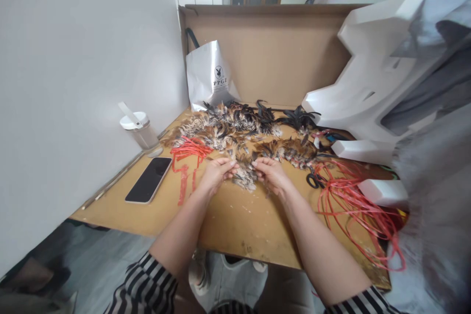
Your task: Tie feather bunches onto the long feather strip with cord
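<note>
A small bunch of brown, speckled and pale feathers (246, 180) lies at the middle of the yellow-brown tabletop (235, 225), between the bare left hand (220, 172) and bare right hand (271, 172). Both hands' thumbs and fingers are pinched at its sides, seemingly gripping it; whether a thin strand is held too, I cannot tell. The work seems partway: this bunch looks unfinished, while a heap of brown and black feathers (235, 118) lies behind it; how much of that is done is unclear. Thin red plastic strips (191, 147) lie left, with a long red tangle (353, 201) on the right, apparently unused. The shiny silver-white bag (202, 78) reads "PPGZ" beneath a circled rabbit-head logo; its smaller print is illegible.
</note>
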